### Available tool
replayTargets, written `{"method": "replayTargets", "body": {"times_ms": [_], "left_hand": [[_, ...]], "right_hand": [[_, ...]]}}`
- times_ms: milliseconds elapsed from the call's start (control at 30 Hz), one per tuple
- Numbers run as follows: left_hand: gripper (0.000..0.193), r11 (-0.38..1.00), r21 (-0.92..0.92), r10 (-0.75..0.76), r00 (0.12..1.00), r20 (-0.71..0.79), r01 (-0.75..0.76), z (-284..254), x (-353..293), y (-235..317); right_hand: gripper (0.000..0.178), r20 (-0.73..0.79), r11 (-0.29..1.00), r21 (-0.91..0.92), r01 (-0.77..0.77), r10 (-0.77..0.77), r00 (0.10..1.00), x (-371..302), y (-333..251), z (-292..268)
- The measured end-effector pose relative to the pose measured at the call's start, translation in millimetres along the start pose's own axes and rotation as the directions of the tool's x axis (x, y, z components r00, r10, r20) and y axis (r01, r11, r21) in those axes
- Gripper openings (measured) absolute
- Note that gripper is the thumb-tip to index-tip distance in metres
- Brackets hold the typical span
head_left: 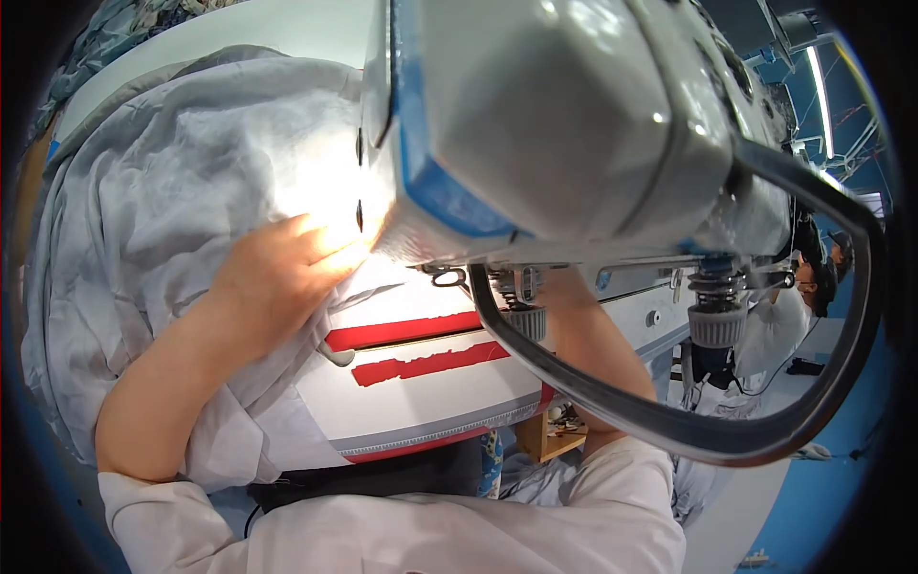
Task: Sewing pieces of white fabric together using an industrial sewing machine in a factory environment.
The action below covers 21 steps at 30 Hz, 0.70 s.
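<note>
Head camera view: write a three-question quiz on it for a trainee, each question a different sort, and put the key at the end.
1. True or false: the left hand touches the light grey cloth.
2. Multiple choice: what colour are the two strips side by side on the white table? A) green; B) red; C) yellow.
3. Short answer: the right forearm is in view, so why can nobody tell what the right hand is doing?

Key:
1. True.
2. B.
3. The head of the sewing machine hides the right hand.
</note>
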<state>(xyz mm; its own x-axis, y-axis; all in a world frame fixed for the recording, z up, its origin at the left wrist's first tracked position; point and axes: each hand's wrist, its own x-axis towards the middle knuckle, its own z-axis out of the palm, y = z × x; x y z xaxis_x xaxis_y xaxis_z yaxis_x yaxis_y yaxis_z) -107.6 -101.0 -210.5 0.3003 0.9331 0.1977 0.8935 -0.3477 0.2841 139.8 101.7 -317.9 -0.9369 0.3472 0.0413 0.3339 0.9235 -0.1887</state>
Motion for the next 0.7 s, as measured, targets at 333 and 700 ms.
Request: {"method": "replayTargets", "body": {"times_ms": [333, 700], "left_hand": [[0.034, 0.997, -0.042, 0.062, 0.995, -0.079, -0.066, -1, -2, 0], [0.026, 0.998, 0.013, 0.058, 0.993, -0.1, -0.057, 7, -1, -12]], "right_hand": [[0.029, -0.052, 0.776, 0.617, -0.135, 0.211, 0.976, 5, -4, -23], [0.019, 0.026, 0.148, 0.984, -0.097, 0.422, 0.906, -33, -64, -45]]}}
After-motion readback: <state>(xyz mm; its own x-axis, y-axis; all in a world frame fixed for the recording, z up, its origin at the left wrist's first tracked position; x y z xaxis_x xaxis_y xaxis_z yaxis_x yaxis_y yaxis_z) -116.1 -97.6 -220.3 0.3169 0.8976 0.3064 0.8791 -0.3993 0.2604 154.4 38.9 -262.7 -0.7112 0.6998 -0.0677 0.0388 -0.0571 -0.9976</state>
